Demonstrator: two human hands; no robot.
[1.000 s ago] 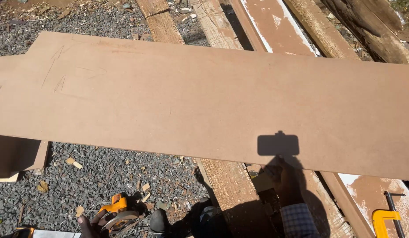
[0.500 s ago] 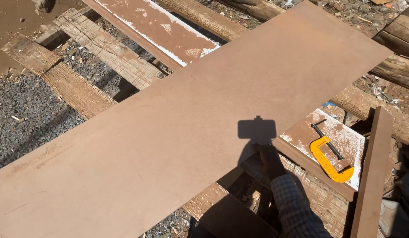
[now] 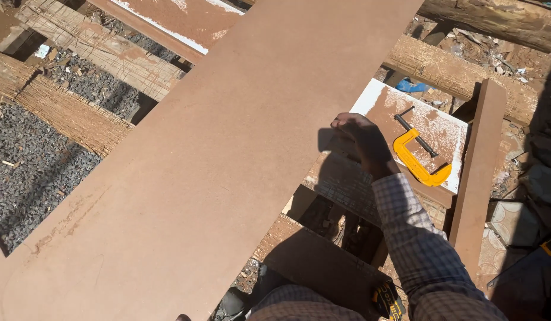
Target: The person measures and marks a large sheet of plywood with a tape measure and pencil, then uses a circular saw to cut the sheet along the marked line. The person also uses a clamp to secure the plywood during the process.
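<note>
Outdoor gravel and timbers underlie a long brown board (image 3: 216,148); right hand (image 3: 361,142) clenched on its near edge, left hand unseen.

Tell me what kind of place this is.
Likely an outdoor woodworking yard: a long brown board on rough timber beams over gravel, with a yellow clamp near the right hand.

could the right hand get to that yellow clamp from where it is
Probably yes. The right hand grips the long board's edge, and the yellow clamp lies uncovered just beside it.
</note>
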